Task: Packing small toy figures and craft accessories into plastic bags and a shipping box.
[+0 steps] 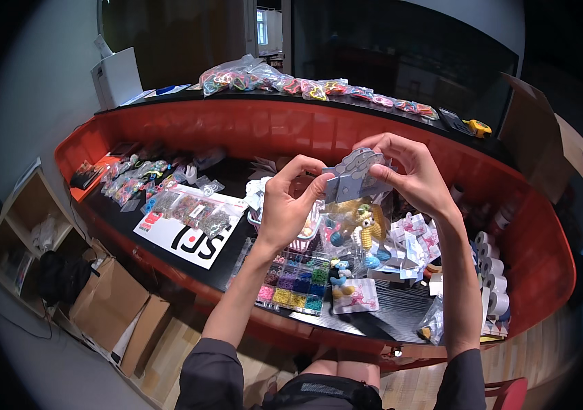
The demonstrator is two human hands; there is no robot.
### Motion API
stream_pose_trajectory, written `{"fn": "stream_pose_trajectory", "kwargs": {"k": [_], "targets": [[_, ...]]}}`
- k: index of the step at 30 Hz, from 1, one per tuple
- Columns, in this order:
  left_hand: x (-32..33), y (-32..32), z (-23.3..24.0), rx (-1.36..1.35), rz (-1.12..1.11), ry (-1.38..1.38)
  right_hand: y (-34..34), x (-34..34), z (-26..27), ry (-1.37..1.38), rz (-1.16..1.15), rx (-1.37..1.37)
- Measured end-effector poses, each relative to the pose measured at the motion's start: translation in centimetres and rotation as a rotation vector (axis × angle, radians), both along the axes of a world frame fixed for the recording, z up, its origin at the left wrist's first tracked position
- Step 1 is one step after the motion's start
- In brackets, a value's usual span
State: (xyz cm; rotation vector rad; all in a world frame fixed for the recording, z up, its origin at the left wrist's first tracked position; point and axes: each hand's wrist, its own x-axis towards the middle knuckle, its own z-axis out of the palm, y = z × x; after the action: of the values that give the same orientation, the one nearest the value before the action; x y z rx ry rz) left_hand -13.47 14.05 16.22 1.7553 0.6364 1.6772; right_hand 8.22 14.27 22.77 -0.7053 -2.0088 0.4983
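Note:
Raised over the counter, a pale blue printed cartoon card (355, 177) is held between both hands. My left hand (291, 200) pinches its left edge between thumb and index finger. At its upper right, my right hand (409, 171) grips it with the thumb in front and the fingers behind. Whether it is one folded card or several layers I cannot tell. Beneath the card hangs or lies a yellow crocheted figure (367, 230) with blue feet. Lower down, a small blue crocheted figure (340, 271) lies against a pink printed card (357, 296).
A compartment box of coloured small pieces (296, 292) stands near the front edge. Bagged beads (194, 210) lie on a white printed sheet (153, 228) at left. White rolls (496, 287) line the right side. Bagged coloured bands (240, 77) sit on the raised ledge (168, 102).

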Motion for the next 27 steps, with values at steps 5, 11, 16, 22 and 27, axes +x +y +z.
{"fn": "stream_pose_trajectory", "kwargs": {"k": [5,11,16,22,27], "targets": [[-4.2,3.9,-0.3,-0.047,0.083,-0.163,-0.1,1.6,-0.3,0.187,-0.044,-0.085],[-9.7,9.2,-8.0,-0.147,0.772,0.541,0.0,4.0,1.0,0.174,-0.050,-0.132],[-8.1,9.8,-7.7,-0.323,0.606,0.546,0.6,3.6,-0.2,0.160,0.083,-0.342],[-6.8,8.4,-5.9,0.052,0.683,0.359,1.5,1.8,-1.2,0.041,0.145,-0.360],[-4.1,5.5,-2.7,-0.026,0.337,0.042,2.3,0.0,-2.3,-0.040,0.071,-0.205]]}}
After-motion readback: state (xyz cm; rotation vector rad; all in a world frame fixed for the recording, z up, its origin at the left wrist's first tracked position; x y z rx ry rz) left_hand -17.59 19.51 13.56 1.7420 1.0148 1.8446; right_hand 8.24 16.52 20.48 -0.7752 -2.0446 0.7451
